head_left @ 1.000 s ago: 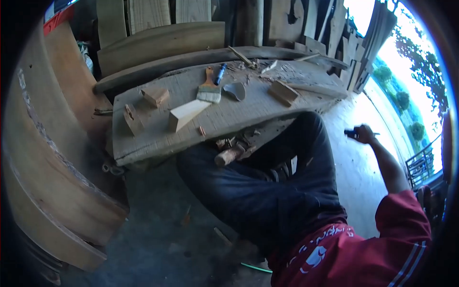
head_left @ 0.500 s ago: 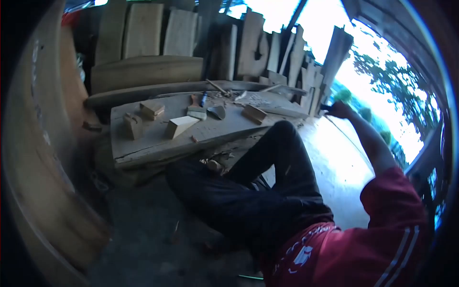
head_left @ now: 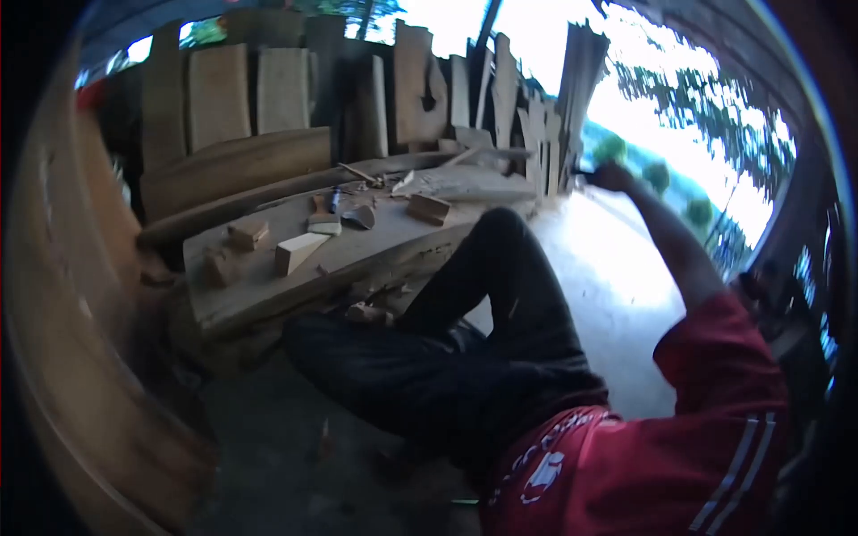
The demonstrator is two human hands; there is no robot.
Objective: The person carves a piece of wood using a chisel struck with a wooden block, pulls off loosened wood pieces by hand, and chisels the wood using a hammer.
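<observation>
My right arm stretches out to the far right, and my right hand (head_left: 613, 176) is closed around a small dark object (head_left: 583, 173). It is too small and blurred to name. My left hand is out of view. Beyond my bent knee lies a thick wooden slab (head_left: 241, 299). On it are a pale wooden wedge (head_left: 298, 253), a wide brush (head_left: 323, 223), a dark curved piece (head_left: 359, 217) and several wooden blocks, one of them an angled block (head_left: 429, 209).
Upright boards (head_left: 219, 98) line the back, with a long plank (head_left: 237, 170) on edge before them. Wood shavings (head_left: 420, 183) litter the slab's far end. A large timber (head_left: 80, 313) rises at the left. Bright concrete floor (head_left: 608, 277) extends to the right.
The view has swung slightly, so the slab and boards sit further left in it. My right hand remains stretched out and closed on the dark object.
</observation>
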